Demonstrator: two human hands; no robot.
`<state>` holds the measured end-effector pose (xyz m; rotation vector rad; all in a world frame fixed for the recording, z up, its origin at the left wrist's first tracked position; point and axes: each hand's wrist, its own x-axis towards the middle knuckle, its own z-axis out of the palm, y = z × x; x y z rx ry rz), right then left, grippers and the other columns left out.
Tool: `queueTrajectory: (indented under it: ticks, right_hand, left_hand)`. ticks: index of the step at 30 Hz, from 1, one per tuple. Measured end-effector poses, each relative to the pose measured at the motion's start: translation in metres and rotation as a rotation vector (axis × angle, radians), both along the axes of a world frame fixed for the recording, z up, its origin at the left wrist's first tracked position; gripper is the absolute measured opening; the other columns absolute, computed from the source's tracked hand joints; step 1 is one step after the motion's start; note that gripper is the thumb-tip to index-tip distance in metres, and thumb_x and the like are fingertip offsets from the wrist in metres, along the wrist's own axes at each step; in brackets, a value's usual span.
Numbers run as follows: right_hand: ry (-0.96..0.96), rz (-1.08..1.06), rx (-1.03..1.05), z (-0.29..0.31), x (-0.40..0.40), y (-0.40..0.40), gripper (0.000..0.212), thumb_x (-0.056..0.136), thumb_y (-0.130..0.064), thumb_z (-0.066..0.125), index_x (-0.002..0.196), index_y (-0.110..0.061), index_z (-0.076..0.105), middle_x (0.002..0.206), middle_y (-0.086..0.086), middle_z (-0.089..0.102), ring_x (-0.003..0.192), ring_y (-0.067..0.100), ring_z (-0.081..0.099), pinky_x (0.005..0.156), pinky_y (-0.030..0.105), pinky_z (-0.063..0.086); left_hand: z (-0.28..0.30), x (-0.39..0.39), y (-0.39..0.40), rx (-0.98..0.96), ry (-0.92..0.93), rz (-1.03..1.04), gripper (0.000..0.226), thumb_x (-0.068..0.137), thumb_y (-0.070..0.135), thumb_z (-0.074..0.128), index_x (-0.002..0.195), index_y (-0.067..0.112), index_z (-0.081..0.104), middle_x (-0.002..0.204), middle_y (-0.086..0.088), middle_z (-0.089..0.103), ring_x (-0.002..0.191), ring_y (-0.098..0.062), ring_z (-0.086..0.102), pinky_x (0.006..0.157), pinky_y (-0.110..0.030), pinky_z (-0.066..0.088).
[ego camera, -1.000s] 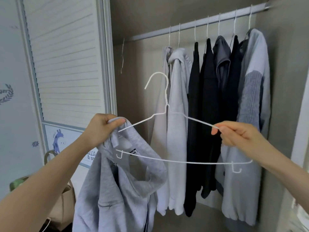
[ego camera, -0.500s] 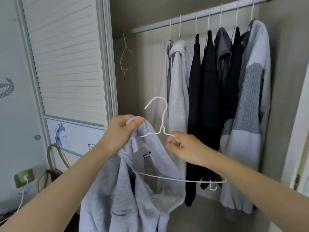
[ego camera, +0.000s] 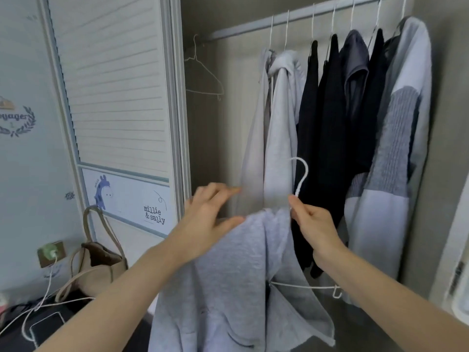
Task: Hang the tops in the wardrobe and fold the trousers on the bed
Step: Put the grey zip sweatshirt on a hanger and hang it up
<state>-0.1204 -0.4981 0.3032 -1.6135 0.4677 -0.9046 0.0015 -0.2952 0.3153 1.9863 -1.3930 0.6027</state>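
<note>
Right hand (ego camera: 313, 224) pinches white hanger (ego camera: 302, 174) at its neck, steadying it inside grey hoodie (ego camera: 228, 288). Left hand (ego camera: 205, 219), fingers spread and blurred, smooths the shoulder, below wardrobe rail (ego camera: 253, 25).

Matt grey cloth hoodie (ego camera: 228, 288) on a white-coated wire hanger (ego camera: 302, 174); smooth metal rail (ego camera: 253, 27) above.

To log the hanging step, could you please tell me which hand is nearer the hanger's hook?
Right. The right hand pinches just below the hanger's hook; the left hand is off to its left, on the grey top.
</note>
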Motion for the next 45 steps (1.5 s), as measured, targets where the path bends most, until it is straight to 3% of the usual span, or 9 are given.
queueTrajectory:
  ticks: [9,15,20,25,31,36,39,42,45]
  right_hand:
    - [-0.024,-0.02,0.11,0.019,-0.027,-0.03,0.04,0.089,-0.048,0.059,0.077,-0.011,0.071,0.079,-0.008,0.067,0.079,0.003,0.059,0.086,0.024,0.043]
    - [0.058,-0.097,-0.153,0.024,-0.045,-0.041,0.061,0.085,-0.049,0.062,0.087,0.011,0.063,0.08,0.025,0.064,0.074,0.037,0.06,0.074,0.042,0.052]
    - [-0.047,-0.061,0.121,0.023,-0.05,-0.032,0.036,0.09,-0.043,0.061,0.063,-0.018,0.061,0.075,-0.007,0.062,0.073,0.001,0.055,0.071,0.017,0.041]
    - [-0.083,-0.001,0.087,0.034,-0.051,-0.017,0.045,0.086,-0.05,0.061,0.078,-0.006,0.07,0.081,-0.005,0.069,0.082,0.003,0.062,0.083,0.018,0.045]
    - [-0.116,0.024,-0.143,0.031,-0.05,0.011,0.063,0.081,-0.055,0.062,0.082,0.008,0.063,0.083,0.033,0.058,0.067,0.026,0.05,0.073,0.035,0.042]
    - [-0.054,-0.052,-0.61,0.039,-0.047,0.014,0.011,0.09,-0.028,0.063,0.101,-0.024,0.064,0.098,-0.009,0.063,0.1,0.001,0.052,0.088,0.015,0.038]
    - [-0.236,-0.354,-0.867,0.021,-0.058,0.026,0.021,0.086,-0.012,0.061,0.105,-0.02,0.058,0.1,-0.01,0.055,0.102,0.01,0.047,0.087,0.017,0.037]
    - [-0.205,-0.449,-0.669,-0.022,-0.063,0.031,0.019,0.086,-0.016,0.061,0.084,-0.027,0.046,0.08,-0.012,0.046,0.079,0.017,0.048,0.068,0.024,0.039]
    - [0.158,-0.23,0.098,-0.046,-0.049,0.013,0.03,0.087,-0.035,0.066,0.079,-0.017,0.043,0.062,-0.004,0.043,0.06,0.019,0.046,0.055,0.032,0.041]
  left_hand:
    - [-0.011,0.03,0.034,-0.165,0.157,0.103,0.07,0.079,0.077,0.042,0.056,0.012,0.05,0.054,-0.006,0.048,0.05,-0.014,0.042,0.055,-0.025,0.035]
    - [0.032,0.033,0.021,-0.114,-0.026,0.072,0.07,0.087,0.069,0.038,0.054,0.008,0.046,0.047,-0.008,0.044,0.051,-0.023,0.045,0.06,-0.033,0.042]
    - [0.055,0.012,-0.01,-0.032,-0.456,0.227,0.049,0.095,0.058,0.029,0.064,0.023,0.045,0.05,0.007,0.041,0.052,-0.026,0.053,0.072,-0.035,0.044]
    - [0.02,-0.036,-0.056,-0.045,-0.79,0.338,0.049,0.099,0.05,0.037,0.081,0.014,0.064,0.077,-0.002,0.062,0.073,-0.024,0.064,0.096,-0.049,0.046]
    - [-0.002,-0.046,-0.063,-0.253,-0.755,0.211,0.033,0.105,0.03,0.044,0.085,0.014,0.064,0.058,0.002,0.058,0.041,-0.02,0.051,0.09,-0.042,0.052]
    - [0.009,-0.025,-0.047,-0.285,-0.586,0.226,0.027,0.105,0.033,0.042,0.093,0.018,0.061,0.065,0.002,0.065,0.055,-0.025,0.063,0.091,-0.041,0.05]
    - [0.025,-0.016,-0.029,-0.338,-0.466,0.288,0.029,0.102,0.037,0.042,0.091,0.018,0.062,0.062,0.003,0.061,0.053,-0.028,0.06,0.058,-0.031,0.046]
    - [0.033,-0.013,-0.013,-0.36,-0.413,0.302,0.025,0.099,0.038,0.045,0.092,0.019,0.06,0.061,0.003,0.058,0.047,-0.028,0.056,0.045,-0.029,0.041]
    - [0.029,-0.01,-0.004,-0.376,-0.449,0.275,0.026,0.1,0.036,0.044,0.093,0.018,0.061,0.062,0.001,0.061,0.05,-0.028,0.057,0.052,-0.031,0.044]
